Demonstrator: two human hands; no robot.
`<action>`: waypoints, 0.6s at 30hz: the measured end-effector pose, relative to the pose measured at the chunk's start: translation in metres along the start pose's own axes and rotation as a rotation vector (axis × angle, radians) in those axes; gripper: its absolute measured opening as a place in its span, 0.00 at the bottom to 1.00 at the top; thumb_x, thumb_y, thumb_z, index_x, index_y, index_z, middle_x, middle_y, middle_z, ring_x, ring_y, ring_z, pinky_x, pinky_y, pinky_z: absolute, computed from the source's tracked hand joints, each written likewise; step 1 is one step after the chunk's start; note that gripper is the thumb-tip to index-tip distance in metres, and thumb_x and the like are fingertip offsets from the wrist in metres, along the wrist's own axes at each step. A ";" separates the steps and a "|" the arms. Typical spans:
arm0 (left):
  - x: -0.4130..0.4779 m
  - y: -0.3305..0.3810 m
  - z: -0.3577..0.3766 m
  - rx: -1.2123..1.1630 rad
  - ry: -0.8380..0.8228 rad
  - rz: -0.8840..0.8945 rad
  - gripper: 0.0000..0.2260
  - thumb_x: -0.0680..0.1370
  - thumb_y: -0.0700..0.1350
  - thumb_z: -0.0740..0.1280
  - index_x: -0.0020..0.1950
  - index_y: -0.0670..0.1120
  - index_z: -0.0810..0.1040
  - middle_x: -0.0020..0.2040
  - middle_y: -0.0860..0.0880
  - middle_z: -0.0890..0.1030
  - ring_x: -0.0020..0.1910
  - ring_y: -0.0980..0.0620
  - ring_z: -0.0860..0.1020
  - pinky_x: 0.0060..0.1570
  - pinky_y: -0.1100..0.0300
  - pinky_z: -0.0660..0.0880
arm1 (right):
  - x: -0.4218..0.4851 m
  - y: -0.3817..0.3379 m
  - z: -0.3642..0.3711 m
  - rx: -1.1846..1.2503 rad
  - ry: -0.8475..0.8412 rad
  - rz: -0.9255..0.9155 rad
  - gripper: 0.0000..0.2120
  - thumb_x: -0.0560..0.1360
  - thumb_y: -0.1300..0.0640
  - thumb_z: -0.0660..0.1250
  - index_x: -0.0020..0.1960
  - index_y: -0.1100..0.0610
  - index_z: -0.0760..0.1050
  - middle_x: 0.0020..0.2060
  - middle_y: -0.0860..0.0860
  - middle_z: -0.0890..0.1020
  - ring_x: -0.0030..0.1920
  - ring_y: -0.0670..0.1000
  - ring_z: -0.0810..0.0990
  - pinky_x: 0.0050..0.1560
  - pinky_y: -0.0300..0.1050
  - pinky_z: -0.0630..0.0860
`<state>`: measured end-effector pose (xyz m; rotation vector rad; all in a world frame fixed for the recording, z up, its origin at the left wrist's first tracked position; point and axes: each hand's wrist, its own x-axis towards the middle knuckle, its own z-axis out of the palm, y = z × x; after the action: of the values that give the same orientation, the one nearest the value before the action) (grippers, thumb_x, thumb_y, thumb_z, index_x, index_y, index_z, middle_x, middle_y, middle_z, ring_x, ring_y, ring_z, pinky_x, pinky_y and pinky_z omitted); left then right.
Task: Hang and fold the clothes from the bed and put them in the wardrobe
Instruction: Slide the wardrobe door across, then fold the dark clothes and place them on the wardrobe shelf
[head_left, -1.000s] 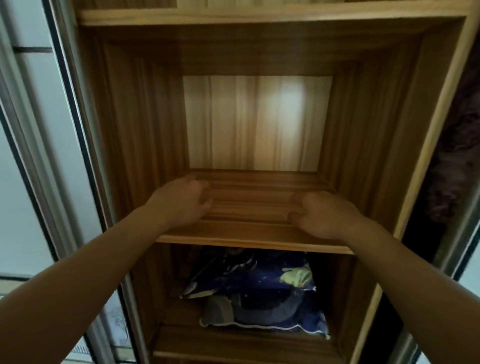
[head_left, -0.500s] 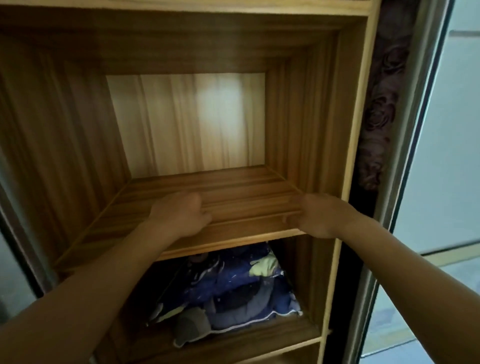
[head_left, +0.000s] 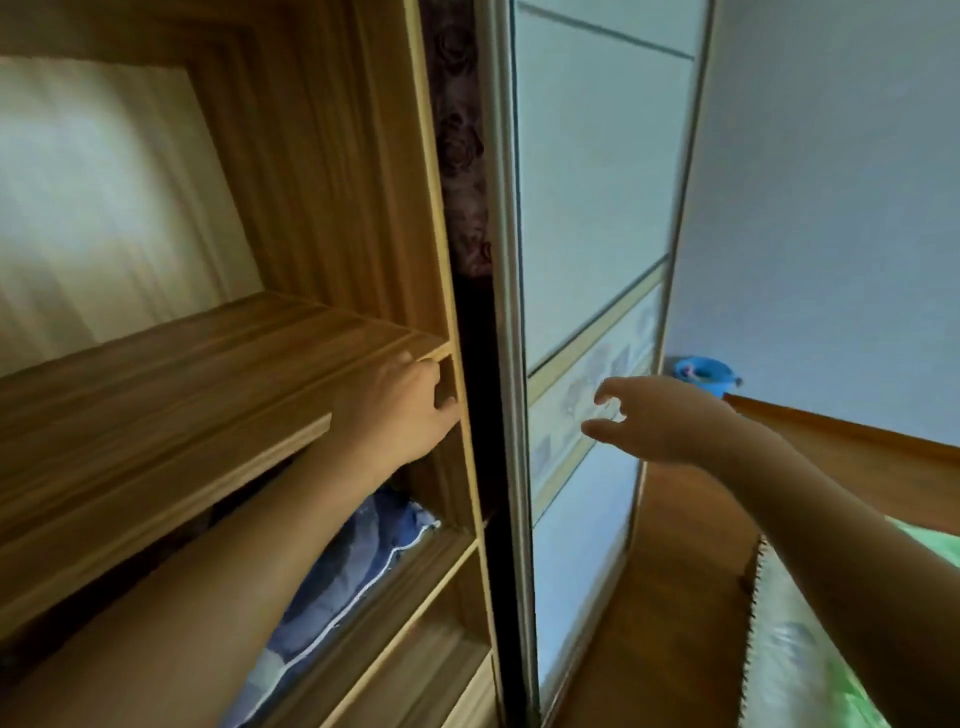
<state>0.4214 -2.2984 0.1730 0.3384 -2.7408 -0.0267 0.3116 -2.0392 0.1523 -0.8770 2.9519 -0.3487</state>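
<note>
Left grip (head_left: 410, 410) released, resting on shelf (head_left: 156, 374) front corner; right grip (head_left: 654, 415) released, mid-air before sliding door (head_left: 587, 208).

I am looking at the wardrobe (head_left: 332, 208) standing open, its striped brown wood walls framing a paler back panel. One wide shelf (head_left: 156, 374) is running across the open bay. In the compartment under it, folded blue clothes (head_left: 358, 551) edged with white piping are lying flat, reaching toward the wardrobe's right wall and only partly showing. The wardrobe's sliding door (head_left: 587, 208), pale with a patterned band across it, is sitting just right of the open bay. Further right of the wardrobe, the bed (head_left: 810, 649) is showing a green patterned cover with a toothed trim.
</note>
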 end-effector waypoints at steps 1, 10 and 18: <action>0.005 0.018 0.009 -0.014 -0.012 0.059 0.16 0.77 0.58 0.65 0.56 0.47 0.79 0.55 0.47 0.78 0.51 0.46 0.78 0.48 0.52 0.76 | -0.011 0.018 0.000 -0.011 0.000 0.054 0.26 0.77 0.33 0.62 0.68 0.46 0.71 0.63 0.51 0.80 0.61 0.53 0.79 0.63 0.56 0.76; 0.050 0.192 0.102 -0.065 -0.301 0.441 0.21 0.79 0.61 0.61 0.67 0.51 0.74 0.64 0.50 0.76 0.59 0.47 0.77 0.53 0.53 0.75 | -0.120 0.166 0.005 -0.043 -0.009 0.540 0.27 0.72 0.29 0.61 0.66 0.42 0.73 0.62 0.46 0.80 0.61 0.53 0.78 0.58 0.51 0.75; 0.074 0.345 0.178 -0.112 -0.342 0.728 0.16 0.78 0.60 0.60 0.59 0.52 0.76 0.54 0.52 0.75 0.50 0.49 0.76 0.46 0.53 0.75 | -0.178 0.284 0.028 0.030 -0.037 0.860 0.27 0.76 0.31 0.62 0.70 0.44 0.70 0.63 0.49 0.80 0.62 0.54 0.78 0.58 0.52 0.76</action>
<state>0.2087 -1.9857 0.0570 -0.7632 -3.0036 -0.0474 0.3123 -1.7171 0.0564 0.4117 2.9224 -0.3047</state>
